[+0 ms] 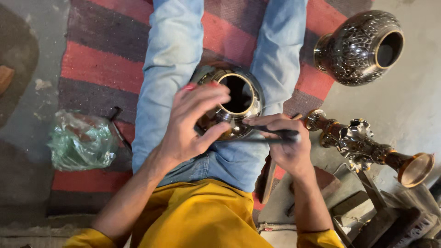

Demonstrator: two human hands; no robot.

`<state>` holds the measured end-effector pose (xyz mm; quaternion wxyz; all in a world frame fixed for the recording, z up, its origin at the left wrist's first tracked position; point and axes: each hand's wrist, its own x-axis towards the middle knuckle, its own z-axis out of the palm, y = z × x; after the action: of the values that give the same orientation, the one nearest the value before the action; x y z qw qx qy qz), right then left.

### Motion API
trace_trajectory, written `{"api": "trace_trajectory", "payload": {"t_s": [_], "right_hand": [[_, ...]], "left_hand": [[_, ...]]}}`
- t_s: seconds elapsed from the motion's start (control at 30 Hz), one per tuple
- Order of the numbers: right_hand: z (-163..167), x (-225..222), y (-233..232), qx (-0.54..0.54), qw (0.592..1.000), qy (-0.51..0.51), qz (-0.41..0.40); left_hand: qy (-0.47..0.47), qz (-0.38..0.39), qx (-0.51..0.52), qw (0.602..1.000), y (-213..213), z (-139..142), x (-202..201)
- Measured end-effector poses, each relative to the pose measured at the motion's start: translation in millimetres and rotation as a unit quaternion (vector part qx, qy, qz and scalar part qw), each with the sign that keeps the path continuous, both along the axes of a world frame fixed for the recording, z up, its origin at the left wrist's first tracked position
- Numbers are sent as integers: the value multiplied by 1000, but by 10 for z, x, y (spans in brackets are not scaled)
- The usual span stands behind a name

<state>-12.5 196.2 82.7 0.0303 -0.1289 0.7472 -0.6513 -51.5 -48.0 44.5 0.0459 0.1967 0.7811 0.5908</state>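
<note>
Brass vase (239, 98) sat in my lap, mouth up. My left hand (190, 121) cupped its near side. My right hand (285, 142) pinched a tool (271, 134) lying crosswise at its rim.

Soft, even indoor light falls on the scene, a little dim, with weak shadows on the floor (413, 105). Bright glints ride the rim of the pot (239, 94) and the patterned vase (358, 48). Motion blur smears the left hand (193, 124) and the tool (275, 134); straight lines bow toward the frame edges.
</note>
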Motion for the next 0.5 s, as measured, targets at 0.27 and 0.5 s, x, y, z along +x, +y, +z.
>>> {"api": "trace_trajectory", "payload": {"t_s": [0.27, 0.5], "right_hand": [[3, -173, -107, 30, 998, 38, -44], [-158, 83, -228, -204, 956, -126, -170]], "left_hand": [[34, -127, -22, 991, 58, 222, -450], [90, -50, -46, 994, 0, 191, -417]]}}
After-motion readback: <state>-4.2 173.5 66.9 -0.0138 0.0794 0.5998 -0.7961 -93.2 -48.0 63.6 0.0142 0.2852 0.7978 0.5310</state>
